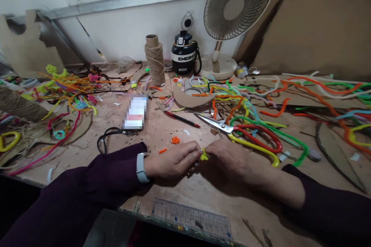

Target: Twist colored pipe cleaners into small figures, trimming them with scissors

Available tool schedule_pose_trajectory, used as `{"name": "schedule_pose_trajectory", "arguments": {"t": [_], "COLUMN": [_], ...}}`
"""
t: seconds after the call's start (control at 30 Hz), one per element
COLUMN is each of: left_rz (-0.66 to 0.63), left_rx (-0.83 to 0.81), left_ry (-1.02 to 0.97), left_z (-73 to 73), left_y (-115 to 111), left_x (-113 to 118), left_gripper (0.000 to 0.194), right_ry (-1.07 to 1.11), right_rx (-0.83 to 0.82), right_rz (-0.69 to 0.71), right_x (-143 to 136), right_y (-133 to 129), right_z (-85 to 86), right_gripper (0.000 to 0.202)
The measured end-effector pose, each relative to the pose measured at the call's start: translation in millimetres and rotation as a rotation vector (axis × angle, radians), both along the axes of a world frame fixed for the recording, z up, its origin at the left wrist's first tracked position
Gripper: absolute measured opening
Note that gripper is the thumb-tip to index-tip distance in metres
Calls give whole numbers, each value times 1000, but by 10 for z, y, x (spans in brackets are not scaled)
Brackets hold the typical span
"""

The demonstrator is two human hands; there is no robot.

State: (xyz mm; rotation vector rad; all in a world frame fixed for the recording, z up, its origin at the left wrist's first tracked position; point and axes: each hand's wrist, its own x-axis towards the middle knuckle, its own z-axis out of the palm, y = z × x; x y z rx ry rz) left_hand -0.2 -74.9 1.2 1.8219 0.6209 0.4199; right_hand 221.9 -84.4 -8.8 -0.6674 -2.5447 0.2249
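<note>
Between my two hands, just above the tabletop, is a small yellow pipe cleaner flower [204, 155]. My left hand [178, 158], with a pale watch band [142, 168] at the wrist, pinches its left side. From the right, the fingers of my right hand [232, 158] close on it too; their tips are partly hidden. A small orange pipe cleaner flower [175, 140] lies on the table beyond my left hand, beside a short orange piece [162, 151]. Scissors [224, 126] with one red and one yellow handle rest past my right hand, blades slightly apart.
A phone [135, 112] and a red-black pen [183, 119] lie ahead. Behind them stand a twine spool [155, 60], a black bottle [182, 56] and a fan [216, 61]. Coloured pipe cleaners [290, 85] spread rightward, more [75, 88] leftward. A clear ruler [191, 216] lies along the front edge.
</note>
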Motion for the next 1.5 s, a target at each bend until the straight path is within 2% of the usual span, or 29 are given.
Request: {"name": "schedule_pose_trajectory", "arguments": {"t": [0.13, 0.37, 0.53, 0.7, 0.77, 0.9, 1.1, 1.2, 1.3, 1.5], "left_rz": [-74, -129, -88, 85, 116, 99, 71, 112, 139, 23], "left_rx": [-70, 32, 173, 275, 292, 279, 199, 184, 211, 418], "left_ry": [-28, -11, 26, 108, 145, 157, 74, 7, 1, 182], "left_z": [8, -4, -5, -13, -32, -58, -2, -14, -53, -11], "left_y": [-9, -10, -9, -22, -24, -25, -33, -33, -24, -5], "left_x": [-12, -36, -32, -8, -1, 4, -23, -36, -37, -21], "left_gripper": [29, 25, 24, 22, 24, 25, 25, 24, 39, 28], "right_ry": [29, 29, 94, 153, 167, 181, 311, 302, 219, 112], "right_rx": [-84, -385, -446, -631, -686, -786, -1014, -992, -906, -863], "right_rz": [35, 54, 32, -168, -178, -150, -172, -143, -108, -83], "right_x": [15, 5, -16, -41, -51, -88, -108, -78, -55, -44], "right_y": [0, -43, -49, -81, -94, -128, -163, -144, -118, -102], "right_z": [-20, -62, -72, 67, 96, 95, 71, 85, 111, 123], "right_gripper": [26, 22, 21, 28, 32, 35, 34, 35, 37, 40]}}
